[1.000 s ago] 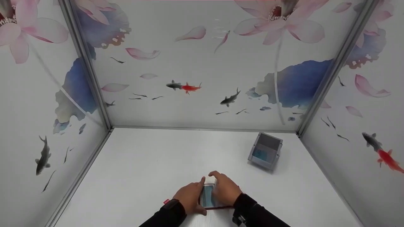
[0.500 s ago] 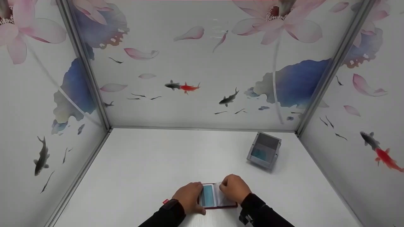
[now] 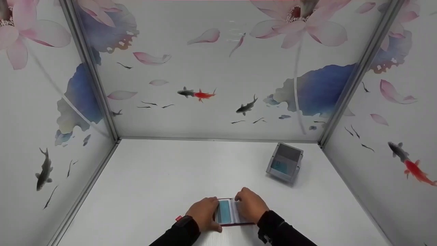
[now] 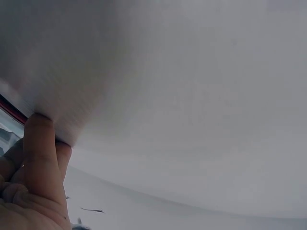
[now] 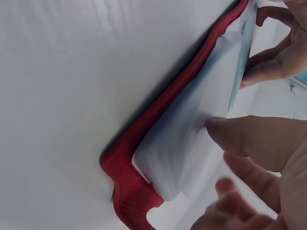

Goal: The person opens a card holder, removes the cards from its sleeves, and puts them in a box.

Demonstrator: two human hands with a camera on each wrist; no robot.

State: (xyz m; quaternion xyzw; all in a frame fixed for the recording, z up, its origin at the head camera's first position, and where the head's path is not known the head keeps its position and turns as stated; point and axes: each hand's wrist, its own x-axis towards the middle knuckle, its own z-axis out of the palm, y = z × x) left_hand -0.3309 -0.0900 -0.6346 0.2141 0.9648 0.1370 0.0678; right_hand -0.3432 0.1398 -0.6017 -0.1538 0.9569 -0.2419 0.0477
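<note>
A red-covered card holder (image 3: pixel 235 224) with clear plastic sleeve pages (image 5: pixel 175 139) lies spread on the white table in front of me. Its left side shows a teal card (image 3: pixel 224 212). My left hand (image 3: pixel 205 213) grips that left side, fingers at the top edge and thumb by the lower edge. Over the right half, my right hand (image 3: pixel 252 206) has its fingers curled at the sleeve pages. In the right wrist view its thumb (image 5: pixel 254 136) lies against a raised page; the hand hides part of the right side in the head view.
A grey open-topped box (image 3: pixel 285 163) with a teal card (image 3: pixel 280 166) inside stands at the back right. White panels (image 3: pixel 218 68) printed with lotus flowers and fish enclose the table on the left, back and right.
My right hand moved from the middle of the card holder to the right with a page, then slightly back left. More of the teal card and sleeves shows. The left hand stays put.
</note>
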